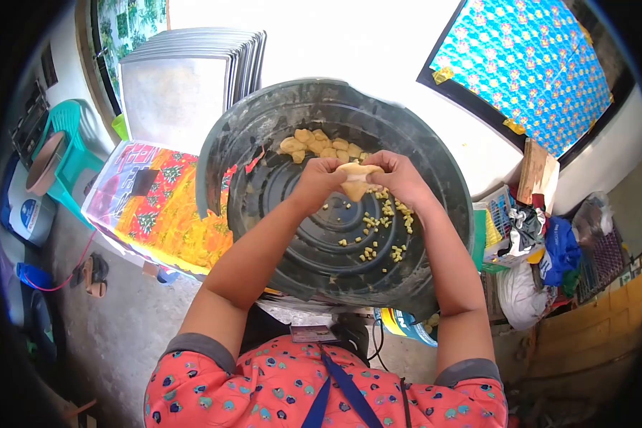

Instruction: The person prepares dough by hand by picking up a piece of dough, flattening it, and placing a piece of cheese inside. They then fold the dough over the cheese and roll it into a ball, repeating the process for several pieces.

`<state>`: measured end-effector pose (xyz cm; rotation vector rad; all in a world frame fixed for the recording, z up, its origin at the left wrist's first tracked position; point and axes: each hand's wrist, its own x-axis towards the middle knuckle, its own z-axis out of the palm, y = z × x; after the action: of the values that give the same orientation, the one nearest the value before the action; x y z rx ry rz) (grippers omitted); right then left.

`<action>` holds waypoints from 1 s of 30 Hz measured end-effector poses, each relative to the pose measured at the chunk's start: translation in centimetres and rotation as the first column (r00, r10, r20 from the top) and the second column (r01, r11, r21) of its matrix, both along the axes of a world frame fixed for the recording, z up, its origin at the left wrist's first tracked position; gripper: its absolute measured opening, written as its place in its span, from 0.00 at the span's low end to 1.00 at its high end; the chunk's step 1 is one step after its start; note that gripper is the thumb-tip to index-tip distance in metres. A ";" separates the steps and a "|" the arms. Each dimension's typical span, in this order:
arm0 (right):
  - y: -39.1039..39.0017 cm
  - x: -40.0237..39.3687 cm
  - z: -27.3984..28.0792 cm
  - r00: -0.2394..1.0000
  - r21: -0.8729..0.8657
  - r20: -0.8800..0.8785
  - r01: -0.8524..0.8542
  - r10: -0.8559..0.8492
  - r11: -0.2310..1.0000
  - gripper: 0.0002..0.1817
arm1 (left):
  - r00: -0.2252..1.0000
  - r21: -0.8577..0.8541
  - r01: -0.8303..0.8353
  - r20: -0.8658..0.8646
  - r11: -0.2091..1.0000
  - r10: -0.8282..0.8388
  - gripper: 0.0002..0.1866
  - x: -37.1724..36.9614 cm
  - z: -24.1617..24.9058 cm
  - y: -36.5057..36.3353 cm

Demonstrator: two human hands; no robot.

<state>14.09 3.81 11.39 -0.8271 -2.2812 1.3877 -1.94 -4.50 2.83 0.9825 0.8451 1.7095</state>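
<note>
My left hand and my right hand pinch opposite sides of a piece of tan dough, which has a pale patch in its middle. They hold it above a large round dark basin. Behind my left hand, several lumps of dough lie bunched against the far side of the basin. Small yellow cubes are scattered on the basin floor, mostly below and near my right hand. What my fingertips cover cannot be made out.
A table with a red and yellow patterned cover stands left of the basin, with stacked metal trays behind it. A green plastic chair is further left. On the right are a blue flowered panel, a wooden board and bags.
</note>
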 end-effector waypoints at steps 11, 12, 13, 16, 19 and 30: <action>-0.2 -0.5 -2.2 1.000 -0.108 -0.024 -0.006 0.003 0.994 0.15 | 0.997 -0.118 0.045 -0.060 0.992 -0.052 0.10 -0.1 -0.8 0.1; -0.3 -0.7 -2.3 1.000 -0.058 -0.012 -0.017 0.016 0.998 0.15 | 0.995 -0.106 0.029 -0.091 0.994 -0.039 0.10 0.0 -1.2 0.3; -0.3 -0.7 -2.3 0.999 -0.010 0.035 -0.013 0.013 1.000 0.14 | 0.986 -0.100 -0.013 -0.165 0.995 -0.004 0.10 0.1 -1.6 0.5; -0.5 -1.0 -2.2 0.989 0.117 0.147 -0.015 -0.003 0.993 0.11 | 0.903 -0.076 -0.174 -0.409 0.982 0.129 0.10 0.4 -1.8 0.8; -0.3 -1.2 -3.0 0.988 0.128 0.154 -0.015 -0.004 0.992 0.09 | 0.782 -0.058 -0.319 -0.580 0.946 0.228 0.09 1.0 -1.9 0.8; 2.8 -1.0 -2.6 0.991 -0.046 0.085 -0.101 0.104 0.994 0.13 | 0.988 -0.112 0.154 0.050 0.982 -0.149 0.18 -0.3 -2.2 1.4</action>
<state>13.11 6.57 8.82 -0.8087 -2.3995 1.4748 -2.19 -3.06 0.68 0.9068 0.8121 1.5293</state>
